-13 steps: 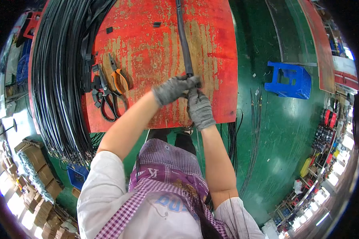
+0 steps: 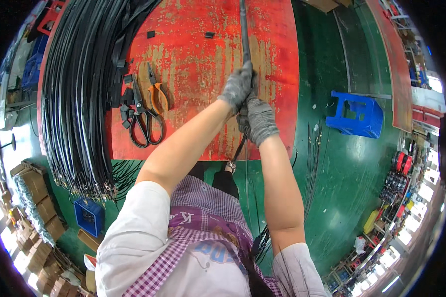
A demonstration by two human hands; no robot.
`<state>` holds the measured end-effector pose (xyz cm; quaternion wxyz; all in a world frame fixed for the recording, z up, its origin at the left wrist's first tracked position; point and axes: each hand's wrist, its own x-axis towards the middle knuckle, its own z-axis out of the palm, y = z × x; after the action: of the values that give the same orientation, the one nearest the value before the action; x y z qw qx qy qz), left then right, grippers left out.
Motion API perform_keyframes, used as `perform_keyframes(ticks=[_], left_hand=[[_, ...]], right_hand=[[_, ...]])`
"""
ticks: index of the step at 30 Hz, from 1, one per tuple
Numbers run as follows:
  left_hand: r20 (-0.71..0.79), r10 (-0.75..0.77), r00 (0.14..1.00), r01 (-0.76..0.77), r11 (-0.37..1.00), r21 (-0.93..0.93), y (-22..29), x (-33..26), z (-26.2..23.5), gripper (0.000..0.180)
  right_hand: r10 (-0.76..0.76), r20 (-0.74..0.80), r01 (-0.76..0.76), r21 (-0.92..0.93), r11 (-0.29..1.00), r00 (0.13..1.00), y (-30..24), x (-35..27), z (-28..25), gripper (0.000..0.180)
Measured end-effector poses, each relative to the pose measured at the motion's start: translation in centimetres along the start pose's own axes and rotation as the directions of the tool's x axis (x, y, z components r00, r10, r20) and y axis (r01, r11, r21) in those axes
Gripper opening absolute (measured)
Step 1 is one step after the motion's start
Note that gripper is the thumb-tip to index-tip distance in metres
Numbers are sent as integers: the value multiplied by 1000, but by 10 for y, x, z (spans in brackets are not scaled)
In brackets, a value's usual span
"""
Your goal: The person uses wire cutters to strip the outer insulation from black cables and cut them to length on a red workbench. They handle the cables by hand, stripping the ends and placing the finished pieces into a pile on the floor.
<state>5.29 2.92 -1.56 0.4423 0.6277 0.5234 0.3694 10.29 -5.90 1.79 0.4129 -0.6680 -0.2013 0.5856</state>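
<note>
Both my hands wear grey gloves and are closed around a black cable bundle (image 2: pixel 245 37) that runs away from me over the worn red table (image 2: pixel 183 59). My left hand (image 2: pixel 237 88) wraps the bundle farther up. Just below it and touching it, my right hand (image 2: pixel 258 120) grips the same bundle, whose thin dark end hangs past the table's near edge. To the left lie black-handled scissors (image 2: pixel 144 121) and orange-handled pliers (image 2: pixel 158 94). Small black pieces (image 2: pixel 126 111) are scattered beside the scissors.
A thick heap of long black cables (image 2: pixel 77 99) covers the table's left side, ends hanging over the edge. A blue plastic stool (image 2: pixel 357 115) stands on the green floor to the right. Below the cable ends is a blue crate (image 2: pixel 89 218). Thin wires (image 2: pixel 312 153) trail right of the table.
My left hand has slid farther up the bundle, and my right hand sits just below it. The view has shifted slightly, and the bundle's lower end now shows below my right hand.
</note>
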Motion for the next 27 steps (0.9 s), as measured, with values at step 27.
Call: perform_keyframes(ticks=[27], left_hand=[[412,-535,738,602,246,-760,-70,-76,9,26]], right_hand=[[-611,340,626,-700,344,715,7,-27,122,29]])
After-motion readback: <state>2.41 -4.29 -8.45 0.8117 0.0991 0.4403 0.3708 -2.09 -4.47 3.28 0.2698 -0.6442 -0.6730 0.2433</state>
